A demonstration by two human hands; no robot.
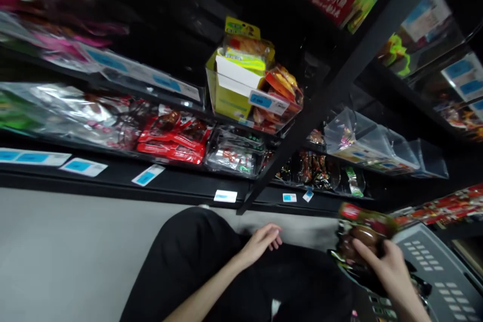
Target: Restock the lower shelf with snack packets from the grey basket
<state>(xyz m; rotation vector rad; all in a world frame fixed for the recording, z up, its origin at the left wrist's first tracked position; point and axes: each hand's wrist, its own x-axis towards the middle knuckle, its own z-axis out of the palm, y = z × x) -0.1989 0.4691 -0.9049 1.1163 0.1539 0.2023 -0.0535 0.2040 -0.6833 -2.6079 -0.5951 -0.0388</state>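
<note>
My right hand (pixel 385 261) is closed round a snack packet (pixel 362 234) with a red top and brown contents, held over a grey plastic basket (pixel 445 271) at the lower right. My left hand (pixel 262 242) rests on my black-clad knee (pixel 196 256), fingers loosely curled and holding nothing. Both hands sit below the bottom shelf of a dark store rack.
Black shelves hold red snack packets (pixel 171 138), clear wrapped packets (pixel 234 153), a yellow-green display box (pixel 230 88) and clear bins (pixel 362 143). Blue price tags (pixel 145 176) line the shelf edges. A diagonal black upright (pixel 302 126) crosses the rack. Grey floor (pixel 68 256) lies at left.
</note>
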